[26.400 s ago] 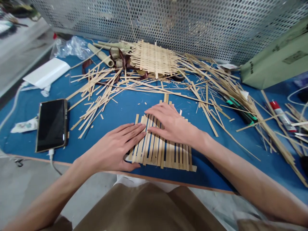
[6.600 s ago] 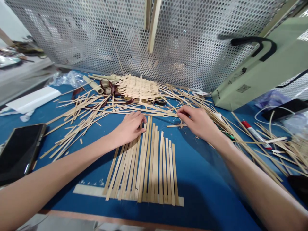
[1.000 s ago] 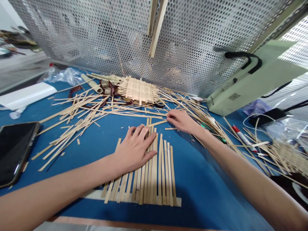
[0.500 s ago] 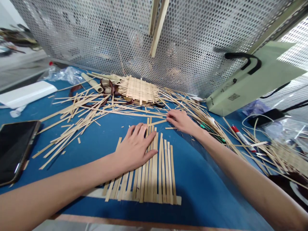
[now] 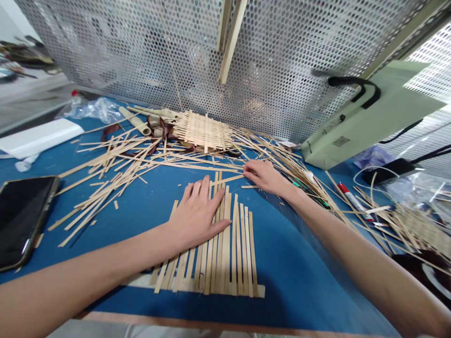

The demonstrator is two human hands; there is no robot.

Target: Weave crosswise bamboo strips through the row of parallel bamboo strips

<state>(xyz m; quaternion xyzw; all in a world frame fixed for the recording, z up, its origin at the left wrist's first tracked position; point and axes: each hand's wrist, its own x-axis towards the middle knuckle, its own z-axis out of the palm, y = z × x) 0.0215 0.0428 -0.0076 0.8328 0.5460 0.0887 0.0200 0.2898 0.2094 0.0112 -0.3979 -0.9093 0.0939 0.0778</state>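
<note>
A row of thin bamboo strips (image 5: 235, 253) lies side by side, pointing away from me. Their near ends rest on a pale band of tape (image 5: 261, 291). My left hand (image 5: 195, 209) lies flat across the row, fingers spread, hiding the upper part of several strips. Beyond its fingertips, one crosswise bamboo strip (image 5: 229, 180) runs over the far ends of the longest strips. At its right end, my right hand (image 5: 262, 176) is closed with curled fingers in a pinch on it. The crosswise strip's left end is partly hidden behind the left hand.
Loose bamboo strips (image 5: 112, 164) are heaped at the back left. A woven bamboo piece (image 5: 204, 131) lies at the back. A phone (image 5: 24, 220) is at the left, a green paper bag (image 5: 352, 126) and a red-capped marker (image 5: 355, 202) at the right. Perforated metal panel (image 5: 141, 56) stands behind.
My left hand's fingers have shifted slightly to the left, showing more of the crosswise strip's left part. The right hand has hardly moved and keeps its pinch.
</note>
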